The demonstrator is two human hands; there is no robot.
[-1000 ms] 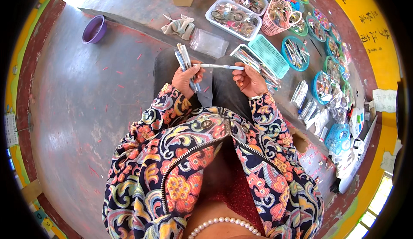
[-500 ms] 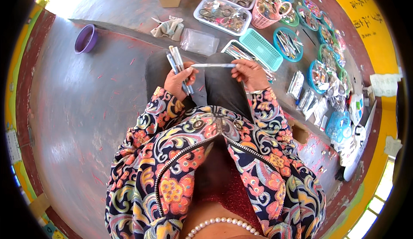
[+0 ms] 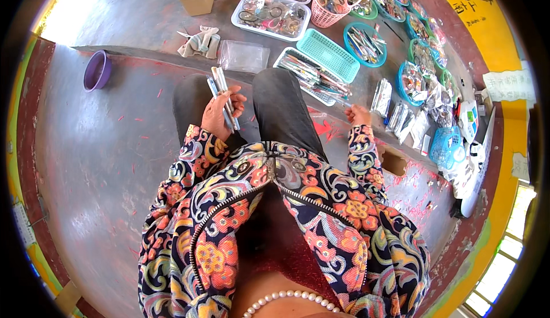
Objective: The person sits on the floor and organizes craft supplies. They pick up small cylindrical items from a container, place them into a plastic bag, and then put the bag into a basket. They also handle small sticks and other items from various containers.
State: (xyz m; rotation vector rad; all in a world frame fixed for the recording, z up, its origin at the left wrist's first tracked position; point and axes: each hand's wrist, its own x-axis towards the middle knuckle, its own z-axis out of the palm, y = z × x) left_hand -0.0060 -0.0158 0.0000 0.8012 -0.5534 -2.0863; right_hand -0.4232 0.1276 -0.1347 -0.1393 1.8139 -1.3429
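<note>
White-and-grey pens [image 3: 222, 96]: we grip a small bundle of them in our left hand [image 3: 219, 115], fingers wrapped tight, above our left knee. Our right hand [image 3: 358, 115] is out by the white tray of pens [image 3: 312, 77], at its near end; we can't tell if it's pinching anything. Teal basket [image 3: 327, 54] sits just behind the tray.

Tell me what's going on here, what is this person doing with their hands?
A person in a flowery zip jacket sits on a concrete step, looking down at their lap. The left hand grips a small bunch of pen-like sticks, held upright over the knee. The right hand is stretched out to the side, next to a white tray filled with more of these sticks. Around it lie a teal basket, bowls and trays of small parts, and a purple bowl off to the left.
</note>
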